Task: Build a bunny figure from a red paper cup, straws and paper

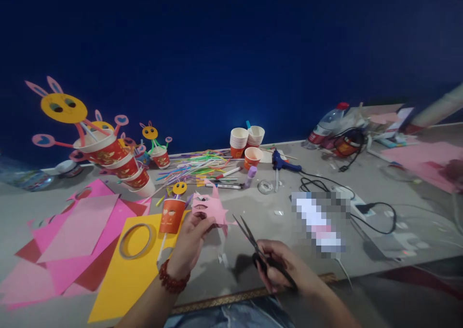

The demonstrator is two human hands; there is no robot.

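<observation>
Holding: left hand [193, 239], nearly closed, thumb on top and fingers beneath a pink paper piece [213, 208] with slits and pointed edges; the pinch at its near edge presumably steadies the sheet while leaving its outline exposed. Right hand [280, 263], curled round the handles of dark scissors [256, 247], blades slightly parted and angled towards the paper, which likely lets them meet its edge without a twist of the wrist; whether the tips touch it cannot be told. Just left of the left hand: one red paper cup [172, 217] with a yellow face above it, perhaps kept near for comparison. Further left: a ring of tape [123, 247] lying flat on a yellow sheet [123, 287], possibly serving as a weight; beyond, overlapping pink sheets [81, 226], apparently stock set aside from the cutting space. Ahead of the hands: pens [231, 186], a purple glue stick [250, 176] and a blue glue gun [278, 160], seemingly grouped within reach, with the gun beyond the cutting space. Between the hands: a bare stretch of grey desk [231, 289], probably useful as elbow room for the blades.
</observation>
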